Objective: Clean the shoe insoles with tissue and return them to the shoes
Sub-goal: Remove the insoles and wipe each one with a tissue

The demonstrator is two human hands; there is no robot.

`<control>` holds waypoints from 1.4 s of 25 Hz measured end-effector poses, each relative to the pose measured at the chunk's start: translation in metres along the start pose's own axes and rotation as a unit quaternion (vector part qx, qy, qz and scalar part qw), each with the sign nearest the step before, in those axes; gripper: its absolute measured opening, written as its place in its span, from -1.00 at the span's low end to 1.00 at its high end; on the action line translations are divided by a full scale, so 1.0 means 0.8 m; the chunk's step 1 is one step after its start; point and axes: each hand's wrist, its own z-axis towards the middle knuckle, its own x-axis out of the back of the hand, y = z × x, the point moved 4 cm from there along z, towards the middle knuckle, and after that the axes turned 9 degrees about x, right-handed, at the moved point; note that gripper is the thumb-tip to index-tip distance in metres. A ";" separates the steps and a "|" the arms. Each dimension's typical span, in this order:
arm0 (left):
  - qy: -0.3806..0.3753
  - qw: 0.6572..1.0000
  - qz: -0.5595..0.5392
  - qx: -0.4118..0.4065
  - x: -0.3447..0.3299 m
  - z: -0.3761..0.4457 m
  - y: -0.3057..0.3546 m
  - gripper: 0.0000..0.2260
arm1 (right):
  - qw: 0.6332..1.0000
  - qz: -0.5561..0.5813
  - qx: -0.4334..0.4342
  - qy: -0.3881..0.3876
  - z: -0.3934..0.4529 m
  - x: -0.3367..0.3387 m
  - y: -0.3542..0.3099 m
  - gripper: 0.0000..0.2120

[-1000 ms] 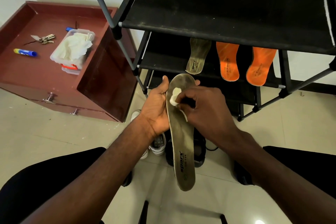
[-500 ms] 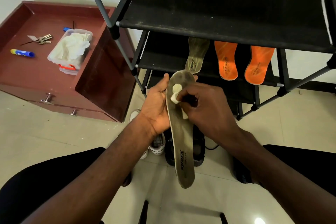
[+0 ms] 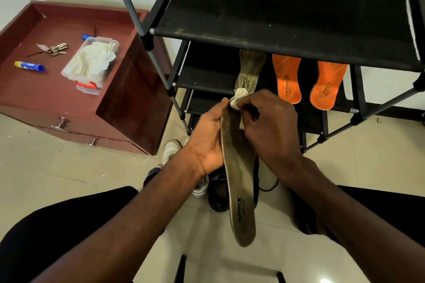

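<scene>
My left hand (image 3: pixel 208 135) grips a long olive-grey insole (image 3: pixel 240 181) by its left edge, heel end pointing toward me. My right hand (image 3: pixel 269 126) pinches a small wad of white tissue (image 3: pixel 239 98) against the insole's toe end, hiding the tip. A second olive insole (image 3: pixel 250 69) and two orange insoles (image 3: pixel 287 78) (image 3: pixel 327 85) lie on the middle shelf of the black shoe rack (image 3: pixel 287 14). Below my hands on the floor stand a white shoe (image 3: pixel 171 151) and a black shoe (image 3: pixel 218 193), partly hidden.
A dark red cabinet (image 3: pixel 46 89) at the left carries a clear box of tissues (image 3: pixel 92 62), a bunch of keys (image 3: pixel 54 49) and a blue-and-yellow tube (image 3: pixel 30 66). The rack's grey pole (image 3: pixel 138 18) slants between cabinet and rack. My knees flank the tiled floor.
My right hand has slid the tissue wad up the insole to its toe end. The left hand keeps the same hold.
</scene>
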 end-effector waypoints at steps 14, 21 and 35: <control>-0.042 0.998 -0.031 0.020 0.007 -0.001 0.008 -0.54 | 0.983 0.112 0.015 -0.143 -0.006 -0.006 -0.026 -0.80; -0.027 0.999 -0.022 0.003 0.004 0.000 0.008 -0.58 | 0.998 0.015 -0.016 -0.060 -0.002 -0.002 -0.001 -0.77; -0.027 0.999 -0.017 0.024 -0.003 -0.005 -0.001 -0.58 | 0.993 -0.050 0.070 -0.084 0.015 -0.006 0.010 -0.83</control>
